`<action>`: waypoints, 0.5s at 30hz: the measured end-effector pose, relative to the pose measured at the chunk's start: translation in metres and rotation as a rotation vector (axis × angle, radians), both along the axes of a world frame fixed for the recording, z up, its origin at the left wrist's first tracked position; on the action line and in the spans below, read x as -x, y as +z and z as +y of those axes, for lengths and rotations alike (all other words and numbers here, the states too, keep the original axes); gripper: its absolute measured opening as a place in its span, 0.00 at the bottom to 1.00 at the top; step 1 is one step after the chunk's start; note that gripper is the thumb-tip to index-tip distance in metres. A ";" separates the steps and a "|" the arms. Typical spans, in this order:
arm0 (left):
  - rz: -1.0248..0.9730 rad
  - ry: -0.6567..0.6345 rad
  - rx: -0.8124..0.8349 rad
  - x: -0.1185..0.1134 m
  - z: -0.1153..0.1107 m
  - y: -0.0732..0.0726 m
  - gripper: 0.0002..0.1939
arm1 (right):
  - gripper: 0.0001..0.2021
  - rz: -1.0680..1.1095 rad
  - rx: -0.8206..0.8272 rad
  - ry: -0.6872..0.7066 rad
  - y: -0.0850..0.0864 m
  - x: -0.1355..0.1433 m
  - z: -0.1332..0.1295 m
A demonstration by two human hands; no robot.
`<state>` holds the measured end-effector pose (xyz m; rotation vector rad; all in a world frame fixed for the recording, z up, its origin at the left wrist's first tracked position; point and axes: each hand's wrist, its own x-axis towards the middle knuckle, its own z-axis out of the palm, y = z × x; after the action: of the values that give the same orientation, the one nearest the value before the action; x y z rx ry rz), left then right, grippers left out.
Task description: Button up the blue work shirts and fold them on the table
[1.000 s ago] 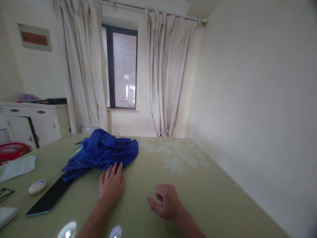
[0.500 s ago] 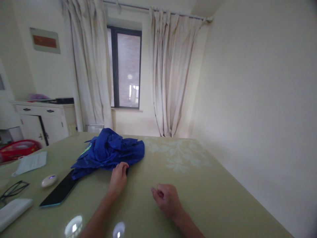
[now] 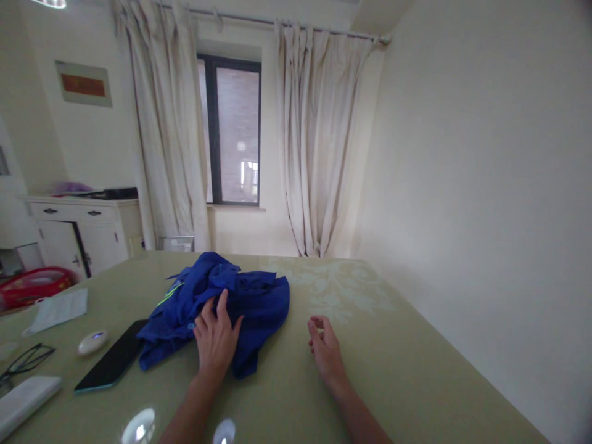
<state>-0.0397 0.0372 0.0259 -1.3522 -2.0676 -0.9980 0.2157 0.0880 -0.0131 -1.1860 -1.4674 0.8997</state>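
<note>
A crumpled blue garment [image 3: 259,302] with a bright yellow-green stripe lies in a heap on the pale green table [image 3: 416,382]. Over its near edge is my left hand [image 3: 216,336], fingers spread, thumb apart, fingertips at the cloth. To the right of the garment, clear of it, my right hand [image 3: 326,348] hovers near the tabletop with its fingers curled towards the thumb; whether anything small is between them cannot be made out.
Left of the garment are a dark phone-like slab [image 3: 113,357], a white oval object [image 3: 92,342], glasses [image 3: 28,361], a white box [image 3: 28,404] and a pale sheet [image 3: 60,310]. A red basket [image 3: 37,287] stands beyond the left edge.
My left hand has opened and now lies over the cloth. The garment has shifted right and a flap hangs nearer to me. My right hand has moved slightly right and forward, its fist loosened.
</note>
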 end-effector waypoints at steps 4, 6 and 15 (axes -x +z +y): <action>-0.020 0.176 0.141 0.028 0.003 -0.009 0.38 | 0.24 -0.037 -0.005 0.009 -0.007 0.003 0.002; -0.107 0.129 0.225 0.045 0.010 -0.013 0.30 | 0.24 -0.039 -0.002 0.027 -0.007 0.004 0.001; -0.367 -0.353 -0.236 0.038 0.000 0.000 0.21 | 0.26 0.152 0.049 0.071 -0.010 0.000 0.020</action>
<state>-0.0780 0.0377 0.0263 -1.5267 -1.9060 -1.6942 0.2158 0.1077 -0.0235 -1.0820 -1.3789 1.0559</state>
